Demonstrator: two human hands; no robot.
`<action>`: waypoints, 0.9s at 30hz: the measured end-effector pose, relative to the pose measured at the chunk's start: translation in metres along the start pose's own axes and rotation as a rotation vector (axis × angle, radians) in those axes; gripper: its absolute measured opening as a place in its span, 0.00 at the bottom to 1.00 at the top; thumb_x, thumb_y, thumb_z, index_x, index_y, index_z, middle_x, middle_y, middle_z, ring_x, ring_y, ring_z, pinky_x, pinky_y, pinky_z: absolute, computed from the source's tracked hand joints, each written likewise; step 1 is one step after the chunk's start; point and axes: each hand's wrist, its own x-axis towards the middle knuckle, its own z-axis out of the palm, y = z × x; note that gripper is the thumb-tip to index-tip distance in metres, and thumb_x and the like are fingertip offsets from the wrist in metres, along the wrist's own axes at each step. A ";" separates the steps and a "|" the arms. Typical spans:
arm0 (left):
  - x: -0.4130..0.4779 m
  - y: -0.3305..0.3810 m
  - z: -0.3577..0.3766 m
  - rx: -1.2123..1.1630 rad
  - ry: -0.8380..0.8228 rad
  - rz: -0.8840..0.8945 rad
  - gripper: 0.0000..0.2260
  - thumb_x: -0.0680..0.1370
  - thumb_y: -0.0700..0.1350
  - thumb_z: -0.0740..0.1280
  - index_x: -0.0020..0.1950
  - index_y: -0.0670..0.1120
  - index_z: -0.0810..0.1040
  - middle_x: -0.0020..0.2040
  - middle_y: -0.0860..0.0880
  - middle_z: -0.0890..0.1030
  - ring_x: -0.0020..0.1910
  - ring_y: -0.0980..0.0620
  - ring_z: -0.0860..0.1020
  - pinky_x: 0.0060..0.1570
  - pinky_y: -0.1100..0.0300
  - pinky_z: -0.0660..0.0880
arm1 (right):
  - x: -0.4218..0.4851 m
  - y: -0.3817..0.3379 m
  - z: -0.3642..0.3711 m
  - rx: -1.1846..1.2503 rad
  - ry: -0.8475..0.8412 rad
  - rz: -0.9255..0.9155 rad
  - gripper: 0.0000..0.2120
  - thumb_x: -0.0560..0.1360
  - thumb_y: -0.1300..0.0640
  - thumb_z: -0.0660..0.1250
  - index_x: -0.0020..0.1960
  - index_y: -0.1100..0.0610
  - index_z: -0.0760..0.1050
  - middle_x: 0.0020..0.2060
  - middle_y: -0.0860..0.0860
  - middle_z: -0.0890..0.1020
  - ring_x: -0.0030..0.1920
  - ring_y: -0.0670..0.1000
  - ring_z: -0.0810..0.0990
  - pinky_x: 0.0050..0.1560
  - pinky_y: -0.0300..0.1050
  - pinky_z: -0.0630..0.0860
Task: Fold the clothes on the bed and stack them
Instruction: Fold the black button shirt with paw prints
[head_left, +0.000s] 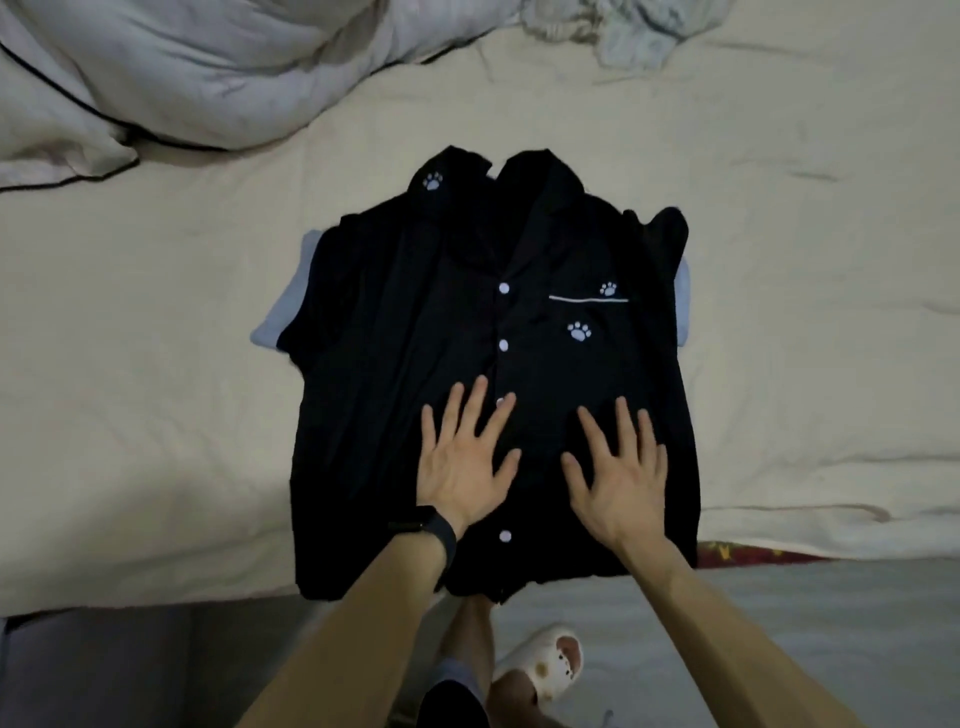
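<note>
While fingers spread flat, left hand (464, 457) and right hand (618, 475) press the black shirt (374, 374).

- Duvet (182, 78): pale grey-white, rumpled, thin dark piping along edge; fills far-left corner.
- Crumpled cloth (597, 31): pale blue-grey, just right of duvet at far edge; can't tell what it is.
- Red patterned strip (753, 555): thin band, well apart from duvet, toward near right.
- Floor (753, 613): grey, nearer than duvet, touching strip's near side.
- Slipper (550, 657): white w/ holes and brownish marks, on floor, well apart from duvet.
</note>
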 end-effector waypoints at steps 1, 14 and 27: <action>0.005 -0.002 0.001 0.031 -0.039 0.029 0.32 0.81 0.65 0.52 0.82 0.62 0.42 0.83 0.51 0.38 0.81 0.44 0.39 0.76 0.36 0.41 | 0.003 0.003 0.003 -0.030 -0.085 0.025 0.31 0.82 0.37 0.57 0.82 0.41 0.52 0.83 0.54 0.48 0.82 0.61 0.45 0.76 0.69 0.52; 0.067 -0.003 -0.029 0.136 -0.379 0.062 0.28 0.77 0.68 0.58 0.76 0.63 0.61 0.78 0.48 0.56 0.76 0.42 0.56 0.72 0.40 0.59 | 0.105 0.029 -0.066 0.637 0.092 0.555 0.16 0.77 0.37 0.64 0.50 0.50 0.76 0.45 0.43 0.81 0.51 0.53 0.81 0.48 0.46 0.70; 0.239 0.113 -0.070 -0.025 -0.079 0.160 0.28 0.83 0.57 0.57 0.82 0.56 0.52 0.81 0.46 0.57 0.80 0.45 0.56 0.76 0.43 0.58 | 0.249 0.102 -0.108 1.149 -0.336 0.780 0.17 0.75 0.52 0.75 0.35 0.60 0.74 0.24 0.49 0.77 0.25 0.48 0.74 0.26 0.39 0.69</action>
